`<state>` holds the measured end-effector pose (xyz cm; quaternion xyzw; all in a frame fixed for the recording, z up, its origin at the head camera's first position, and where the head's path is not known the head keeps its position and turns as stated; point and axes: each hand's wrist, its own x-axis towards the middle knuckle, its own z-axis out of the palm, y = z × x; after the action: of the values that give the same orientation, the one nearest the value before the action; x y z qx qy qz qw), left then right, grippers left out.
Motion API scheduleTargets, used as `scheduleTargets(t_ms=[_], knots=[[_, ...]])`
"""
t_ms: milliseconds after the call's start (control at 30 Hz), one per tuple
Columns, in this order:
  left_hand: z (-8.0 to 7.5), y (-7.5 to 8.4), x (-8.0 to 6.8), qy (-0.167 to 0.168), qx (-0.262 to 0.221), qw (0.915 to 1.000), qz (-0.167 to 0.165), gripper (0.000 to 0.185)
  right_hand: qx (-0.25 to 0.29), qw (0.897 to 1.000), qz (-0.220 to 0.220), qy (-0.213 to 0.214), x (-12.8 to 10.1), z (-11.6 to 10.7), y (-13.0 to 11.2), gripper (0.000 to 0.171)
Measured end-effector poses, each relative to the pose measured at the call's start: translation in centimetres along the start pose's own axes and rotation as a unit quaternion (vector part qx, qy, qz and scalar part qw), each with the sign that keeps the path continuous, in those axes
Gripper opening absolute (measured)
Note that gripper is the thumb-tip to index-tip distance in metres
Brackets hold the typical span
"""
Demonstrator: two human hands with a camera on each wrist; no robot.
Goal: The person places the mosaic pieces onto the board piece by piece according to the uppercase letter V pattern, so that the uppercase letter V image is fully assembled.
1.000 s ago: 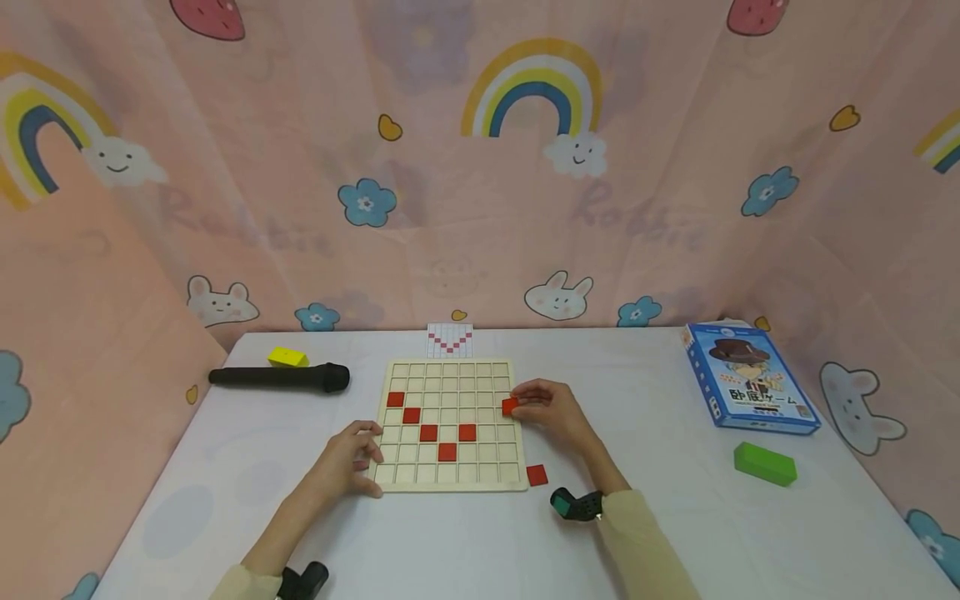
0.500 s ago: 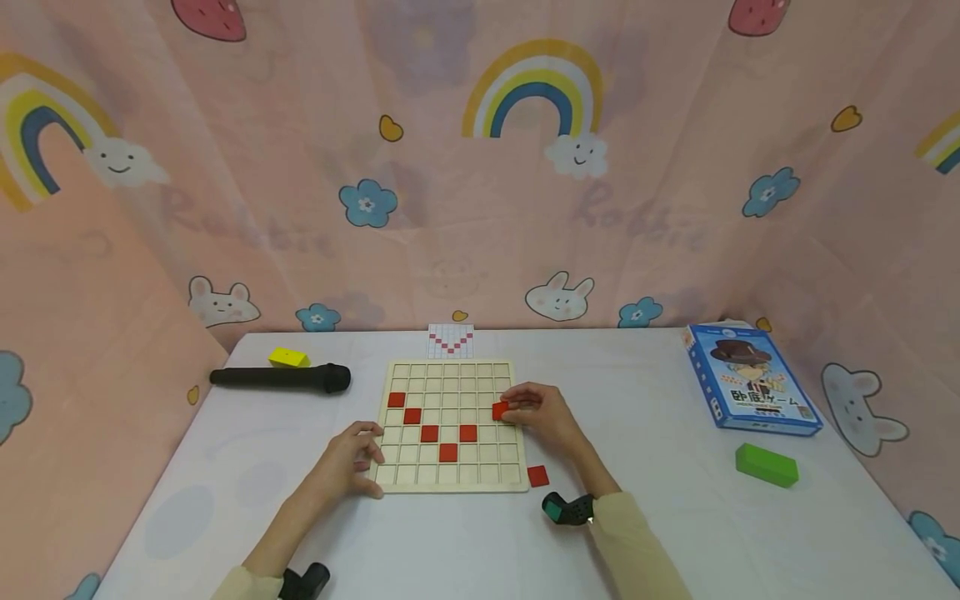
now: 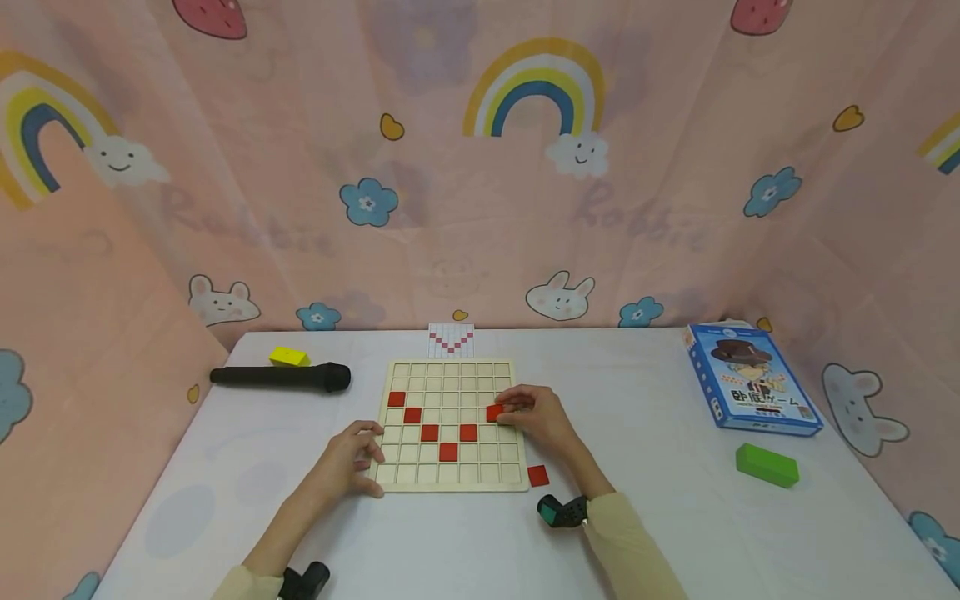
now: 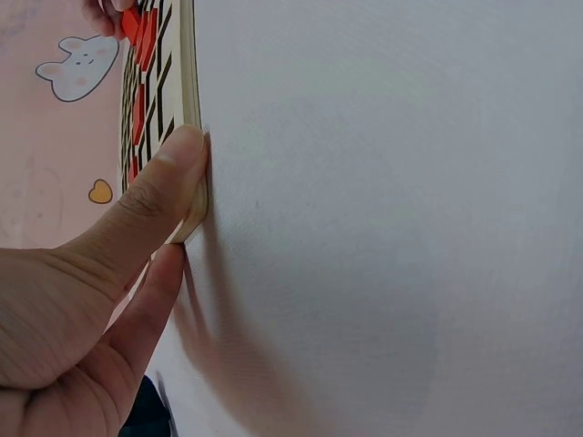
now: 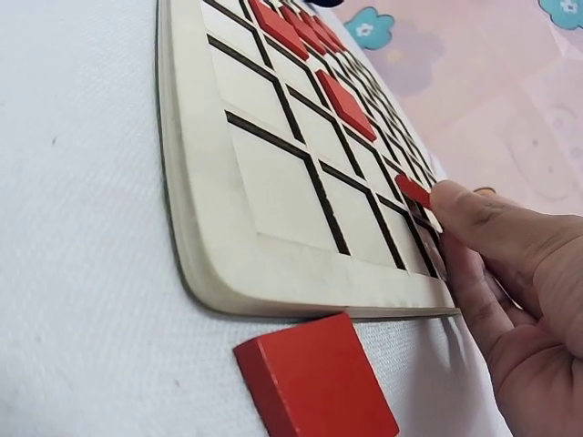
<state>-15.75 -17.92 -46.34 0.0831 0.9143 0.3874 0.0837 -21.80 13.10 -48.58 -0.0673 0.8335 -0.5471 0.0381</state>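
A pale wooden grid board (image 3: 450, 488) lies flat on the white table, with several red square tiles (image 3: 448, 452) set in its cells in a V. My left hand (image 3: 347, 460) grips the board's near left corner; in the left wrist view the thumb (image 4: 178, 157) lies along one edge and a finger meets the corner. With thumb and fingertips, my right hand (image 3: 543, 417) pinches another red tile (image 5: 413, 189) low over the right part of the board, one row above the right-hand tile of the V. A loose red tile (image 5: 323, 382) lies beside the board's near right corner.
Behind the board stands a small pattern card (image 3: 451, 341) with a pink V. A black microphone (image 3: 277, 377) and a yellow block (image 3: 289, 357) lie at the back left. On the right are a blue game box (image 3: 753, 379) and a green block (image 3: 767, 465).
My right hand has carried the pinched red tile leftward from the board's right edge to over the cells. The left hand and the board have stayed where they were.
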Motion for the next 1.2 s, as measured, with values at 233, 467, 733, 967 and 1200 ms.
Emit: scheduleTargets(t_ms=[233,467,733,967,1200], knots=[[0.1,0.0,0.2,-0.001,0.001,1.0,0.0,0.04,-0.002,0.999,-0.046,-0.021,-0.2,0.0,-0.1,0.026],[0.3,-0.1,0.5,-0.002,0.004,1.0,-0.006,0.04,0.016,0.997,-0.064,-0.034,-0.3,-0.1,-0.5,0.033],[0.4,0.0,0.5,-0.001,0.003,1.0,-0.009,0.039,0.049,0.997,-0.02,-0.057,-1.2,-1.1,-0.5,0.037],[0.3,-0.1,0.5,-0.003,0.011,0.9999,-0.01,0.04,0.02,0.998,0.004,-0.066,-3.9,-3.1,0.6,0.034],[0.1,-0.1,0.3,-0.006,0.007,0.9998,-0.017,0.04,-0.028,0.992,0.0,-0.126,-6.7,-5.3,1.8,0.034]])
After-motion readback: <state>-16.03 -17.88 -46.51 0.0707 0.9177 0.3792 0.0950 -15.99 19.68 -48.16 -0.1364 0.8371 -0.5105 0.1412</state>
